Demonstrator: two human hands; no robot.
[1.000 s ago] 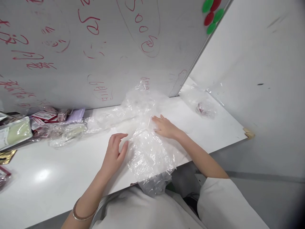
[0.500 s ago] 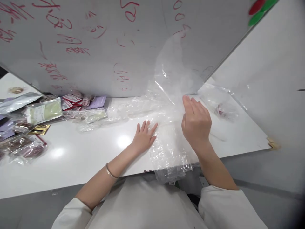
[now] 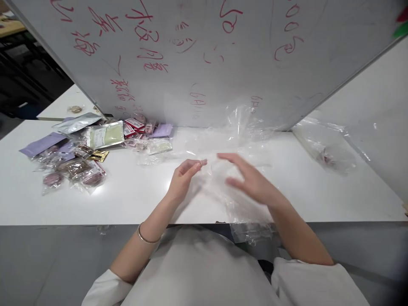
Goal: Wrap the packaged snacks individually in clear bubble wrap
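Observation:
Thin clear plastic bags [image 3: 248, 208] lie spread in front of me, creased, with one end hanging over the table's near edge. Thumb and fingers of my left hand [image 3: 185, 176] are pinched together on an edge of the clear plastic. Just to the right, my right hand [image 3: 251, 180] hovers above the plastic, slightly blurred, thumb and fingers apart with nothing between them. More of the clear film rises in a crumpled peak against the whiteboard behind.
Several packets [image 3: 105, 135] are heaped at the left of the white table [image 3: 134, 204]. A whiteboard [image 3: 178, 93] with red writing stands along the back. A large clear bag [image 3: 331, 153] with a small reddish thing in it lies at the right.
My left hand has gone from lying flat with spread fingers to pinching the plastic. My right hand has opened and the raised film has sunk. The view has turned to the left.

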